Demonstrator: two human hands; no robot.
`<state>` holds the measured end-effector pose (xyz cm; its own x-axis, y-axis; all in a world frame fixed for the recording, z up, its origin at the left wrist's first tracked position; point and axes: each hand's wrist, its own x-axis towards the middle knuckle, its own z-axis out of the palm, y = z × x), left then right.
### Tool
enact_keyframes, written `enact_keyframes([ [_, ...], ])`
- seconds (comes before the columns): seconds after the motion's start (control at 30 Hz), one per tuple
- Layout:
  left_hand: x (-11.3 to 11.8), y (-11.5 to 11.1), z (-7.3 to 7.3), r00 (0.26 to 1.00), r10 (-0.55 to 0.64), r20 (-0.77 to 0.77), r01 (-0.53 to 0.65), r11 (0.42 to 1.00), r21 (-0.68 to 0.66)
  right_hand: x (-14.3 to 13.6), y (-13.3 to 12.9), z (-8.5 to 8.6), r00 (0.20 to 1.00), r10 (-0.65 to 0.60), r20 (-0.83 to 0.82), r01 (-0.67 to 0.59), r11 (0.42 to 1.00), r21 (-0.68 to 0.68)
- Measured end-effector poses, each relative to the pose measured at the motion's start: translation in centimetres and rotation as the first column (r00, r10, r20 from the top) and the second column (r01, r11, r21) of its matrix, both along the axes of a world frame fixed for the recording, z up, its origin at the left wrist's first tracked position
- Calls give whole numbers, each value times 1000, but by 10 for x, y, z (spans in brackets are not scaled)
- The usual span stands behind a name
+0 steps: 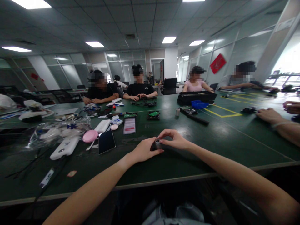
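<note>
Cylinder (158,145), small, grey and metal-looking, upright between two bare hands near the edge of the green-topped table (159,170).

Left hand (144,150) curls part-closed about its side, thumb in front; right hand (175,139) has thumb and finger nearly meeting at its top, though what they pinch I cannot tell. Judgement: stiff, dense for its size, smooth enough to slip; best steadied low around the wall.
</note>
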<state>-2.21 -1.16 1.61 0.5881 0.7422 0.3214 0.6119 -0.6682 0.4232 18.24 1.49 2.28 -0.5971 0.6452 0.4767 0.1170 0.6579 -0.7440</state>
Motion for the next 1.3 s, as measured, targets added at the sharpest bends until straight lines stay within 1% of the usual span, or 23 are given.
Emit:
enact_keyframes([
  [0.37, 0, 0, 0, 1000, -8, 10, 8, 1000, 16, -1, -4, 3, 1000, -20, 3, 20, 1000, 11],
  [0.57, 0, 0, 0, 1000, -13, 22, 13, 1000, 8, -7, -4, -3, 993, -117, -34, 117, 993, 10],
  [0.63, 0, 0, 0, 1000, -18, 24, 18, 1000, 8, -9, -5, -3, 988, -137, -65, 138, 990, 11],
  [0.73, 0, 1, -1, 1000, -3, 11, 3, 1000, 4, -11, -5, -1, 973, -160, -164, 164, 986, 14],
  [0.83, 0, 0, 0, 1000, -1, 4, 1, 1000, 11, -8, 2, 0, 946, -224, -232, 233, 973, 9],
  [0.9, 0, -1, 1, 1000, -22, 10, 22, 1000, 11, -3, 11, -3, 940, -280, -197, 287, 958, 5],
  [0.97, 0, -1, 2, 999, -33, 17, 33, 999, 7, 4, 21, -8, 948, -310, -75, 311, 951, -3],
  [1.03, 0, -2, 3, 999, -34, 18, 34, 999, 2, 11, 29, -14, 960, -267, 88, 271, 962, -40],
  [1.1, 1, -2, 3, 999, -33, 18, 33, 999, 0, 15, 34, -19, 961, -194, 197, 214, 973, -89],
  [1.17, 1, -2, 4, 999, -34, 19, 34, 999, 0, 17, 36, -21, 960, -154, 233, 183, 977, -106],
  [1.3, 0, -3, 5, 999, -34, 13, 34, 999, -15, 18, 36, -22, 954, -164, 250, 189, 979, -78],
])
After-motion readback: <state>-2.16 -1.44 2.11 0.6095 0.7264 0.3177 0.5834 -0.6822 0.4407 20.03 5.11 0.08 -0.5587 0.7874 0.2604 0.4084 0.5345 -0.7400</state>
